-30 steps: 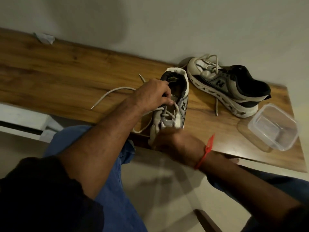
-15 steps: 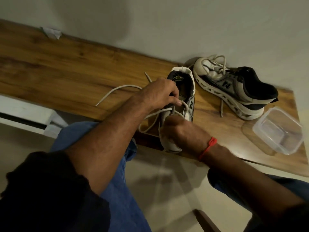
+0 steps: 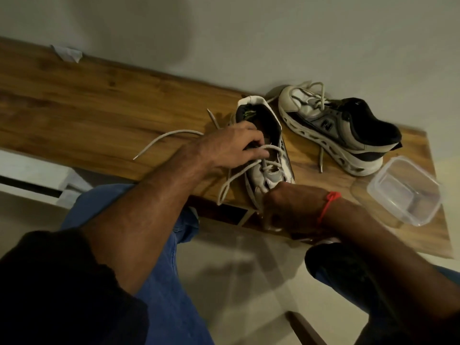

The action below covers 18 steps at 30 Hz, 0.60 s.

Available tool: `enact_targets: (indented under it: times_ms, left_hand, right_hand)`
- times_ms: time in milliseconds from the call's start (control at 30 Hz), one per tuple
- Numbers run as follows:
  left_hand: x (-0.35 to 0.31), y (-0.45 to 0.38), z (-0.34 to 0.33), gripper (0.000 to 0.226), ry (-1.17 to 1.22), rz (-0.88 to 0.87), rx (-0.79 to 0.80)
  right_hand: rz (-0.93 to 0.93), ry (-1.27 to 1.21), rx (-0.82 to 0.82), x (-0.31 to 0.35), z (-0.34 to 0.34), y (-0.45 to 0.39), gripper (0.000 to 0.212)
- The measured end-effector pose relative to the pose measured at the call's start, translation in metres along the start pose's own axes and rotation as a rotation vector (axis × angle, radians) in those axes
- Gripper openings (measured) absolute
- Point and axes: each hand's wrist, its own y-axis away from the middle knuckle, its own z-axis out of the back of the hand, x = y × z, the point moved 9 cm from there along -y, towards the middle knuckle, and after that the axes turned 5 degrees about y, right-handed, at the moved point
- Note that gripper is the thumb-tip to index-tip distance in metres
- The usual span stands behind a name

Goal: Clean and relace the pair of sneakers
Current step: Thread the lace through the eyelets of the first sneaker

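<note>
At the tabletop's (image 3: 104, 105) near edge, the left hand (image 3: 231, 145) pinches the lace (image 3: 239, 173) over the near sneaker's (image 3: 267, 155) throat. The right hand (image 3: 288, 207) has dropped from the eyelets to clasp the toe, steadying it, so lacing looks unfinished. Grey-white, half laced, loose ends trailing; the other sneaker (image 3: 341, 130) lies beyond.

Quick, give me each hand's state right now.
Left hand: fingers curled on the lace at the near sneaker.
Right hand: grips that sneaker's toe end.
</note>
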Motion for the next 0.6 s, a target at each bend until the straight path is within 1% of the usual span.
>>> enact_targets:
  times_ms: [67,100,133,167,233,333,400,500,600]
  left_hand:
    - [0.005,0.003,-0.016,0.082,-0.022,0.073,0.132]
    - [0.006,0.005,-0.022,0.094,-0.043,0.093,0.161]
    - [0.005,0.006,-0.026,0.098,-0.063,0.096,0.161]
    - [0.004,0.005,-0.027,0.095,-0.082,0.090,0.138]
    - [0.000,0.004,-0.021,0.081,-0.081,0.070,0.058]
    - [-0.006,0.008,0.004,0.058,-0.014,0.050,-0.152]
    - [-0.009,0.012,0.017,0.045,-0.051,0.055,-0.224]
    - [-0.004,0.015,0.018,0.033,-0.131,0.129,-0.175]
    - [0.003,0.013,0.014,0.028,-0.173,0.152,-0.113]
  right_hand:
    - [-0.107,-0.006,0.012,-0.027,0.009,0.015,0.019]
    - [-0.156,-0.017,-0.006,-0.041,0.014,0.023,0.019]
    - [-0.201,-0.045,-0.036,-0.053,0.019,0.029,0.019]
    - [-0.242,-0.082,-0.069,-0.063,0.022,0.034,0.018]
    - [-0.313,-0.113,-0.140,-0.079,0.028,0.040,0.018]
    - [-0.401,-0.130,-0.216,-0.098,0.030,0.049,0.019]
    - [-0.453,-0.163,-0.313,-0.110,0.034,0.051,0.019]
    - [-0.522,-0.296,-0.461,-0.123,0.039,0.056,0.021]
    - [-0.502,-0.341,-0.534,-0.122,0.043,0.055,0.021]
